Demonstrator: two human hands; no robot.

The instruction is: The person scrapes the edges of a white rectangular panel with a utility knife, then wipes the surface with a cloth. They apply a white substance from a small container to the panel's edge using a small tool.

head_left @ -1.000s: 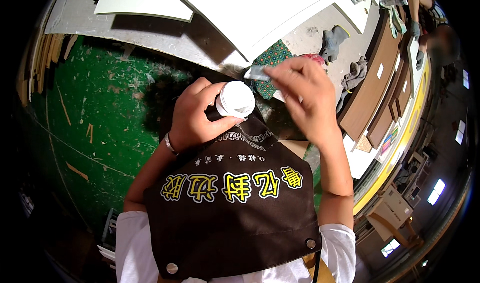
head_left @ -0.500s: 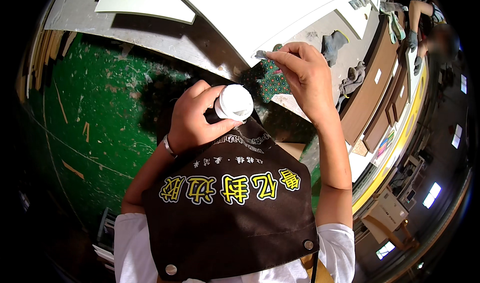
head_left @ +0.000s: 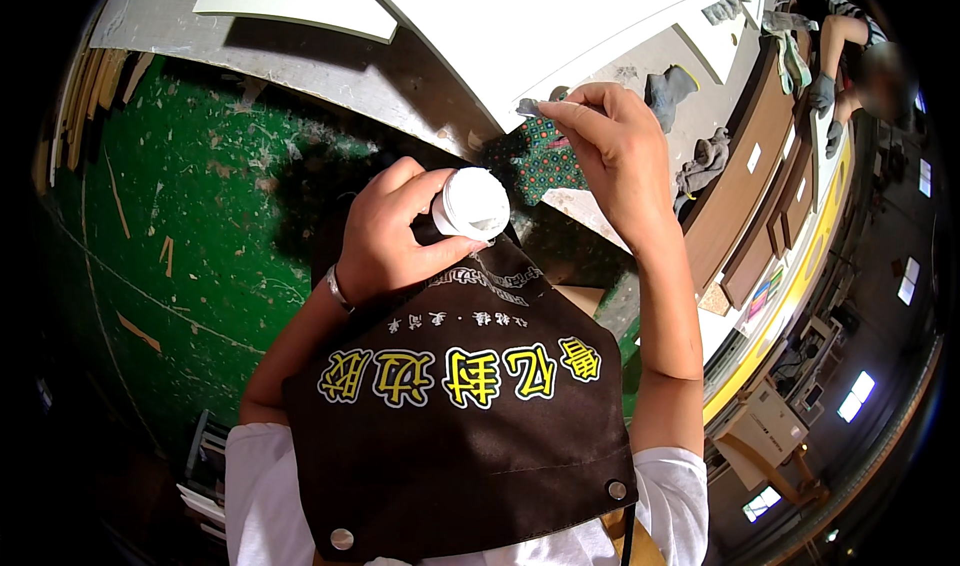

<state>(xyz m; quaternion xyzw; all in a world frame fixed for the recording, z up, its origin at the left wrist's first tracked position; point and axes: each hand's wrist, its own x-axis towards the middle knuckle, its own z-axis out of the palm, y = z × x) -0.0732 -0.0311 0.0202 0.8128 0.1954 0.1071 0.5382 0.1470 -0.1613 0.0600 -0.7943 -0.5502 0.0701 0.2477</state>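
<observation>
My left hand [head_left: 390, 228] is wrapped round a small white tub [head_left: 474, 204], its round top tipped toward me and showing white material inside. Between thumb and forefinger, my right hand [head_left: 618, 146] pinches a small grey metal scraper blade [head_left: 528, 108]. The blade sits over the near corner of a large white panel [head_left: 540, 36]; whether it touches the panel I cannot tell. Just under the right hand lies a dark green patterned cloth [head_left: 545, 166]. A black apron [head_left: 460, 436] with yellow lettering covers my front.
Grey gloves [head_left: 668, 94] lie right of the panel on the workbench [head_left: 290, 61]. Brown boards [head_left: 735, 201] are stacked at the right. Another person's gloved hand [head_left: 822, 94] is at far right. Wood scraps [head_left: 138, 332] lie on the green floor [head_left: 200, 216].
My right hand has shifted very slightly right with the scraper blade. The left hand and tub have hardly moved. The view has turned a little.
</observation>
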